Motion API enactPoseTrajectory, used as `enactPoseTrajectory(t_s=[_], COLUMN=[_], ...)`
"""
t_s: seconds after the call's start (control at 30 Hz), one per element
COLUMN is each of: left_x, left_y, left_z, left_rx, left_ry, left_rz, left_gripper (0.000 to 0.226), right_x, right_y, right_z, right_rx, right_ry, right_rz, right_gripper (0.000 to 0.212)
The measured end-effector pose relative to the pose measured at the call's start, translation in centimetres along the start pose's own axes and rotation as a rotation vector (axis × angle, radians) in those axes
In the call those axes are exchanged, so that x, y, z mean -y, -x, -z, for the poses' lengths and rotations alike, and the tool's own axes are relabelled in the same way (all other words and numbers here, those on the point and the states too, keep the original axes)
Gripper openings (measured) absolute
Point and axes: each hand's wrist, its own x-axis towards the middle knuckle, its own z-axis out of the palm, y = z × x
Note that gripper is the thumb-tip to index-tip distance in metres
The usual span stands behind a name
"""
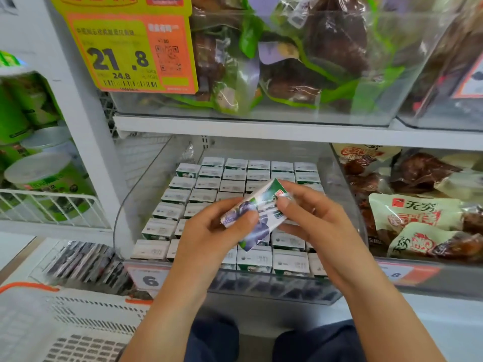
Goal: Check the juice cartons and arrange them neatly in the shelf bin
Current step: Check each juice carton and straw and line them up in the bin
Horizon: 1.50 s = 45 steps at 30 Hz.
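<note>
A small juice carton, white and green with dark berries printed on it, is held tilted above the clear shelf bin. My left hand grips its lower end from the left. My right hand pinches its upper green end from the right. Below them, several rows of matching cartons stand upright in the bin with their white tops showing. My hands hide part of the front rows.
A bin of bagged dark snacks fills the shelf above, with a yellow price tag. Packaged snacks lie in the bin to the right. Green tubs sit left. A white and orange basket stands at lower left.
</note>
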Motion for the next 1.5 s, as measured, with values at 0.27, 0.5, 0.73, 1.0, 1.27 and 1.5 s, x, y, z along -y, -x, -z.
enactPoseTrajectory(t_s=[0.27,0.5,0.73,1.0,1.27,1.5], left_x=[0.2,0.4,0.1,0.1,1.2,1.0], left_y=[0.3,0.2,-0.1,-0.1,0.5,0.4], left_z=[0.3,0.7,0.6,0.5,-0.4,-0.4], left_rx=[-0.034,-0.056,0.007,0.059,0.027,-0.049], left_ry=[-0.154,-0.140,0.140,0.216,-0.500,-0.374], left_rz=[-0.152,-0.197,0.035,0.077,-0.262,-0.232], left_gripper=[0.039,0.041,0.033,0.043,0.056,0.050], right_x=[-0.2,-0.2,-0.6,-0.5,-0.7,-0.2], right_y=[0.1,0.2,0.1,0.3,0.1,0.3], right_z=[-0.1,-0.4,-0.8,-1.6,-1.8,-1.6], right_rx=[0.136,0.147,0.064,-0.050,-0.208,-0.103], right_ry=[0.126,0.139,0.059,0.029,0.047,-0.058], right_rz=[0.073,0.102,-0.004,0.057,0.070,0.074], right_gripper=[0.040,0.047,0.045,0.052,0.053,0.042])
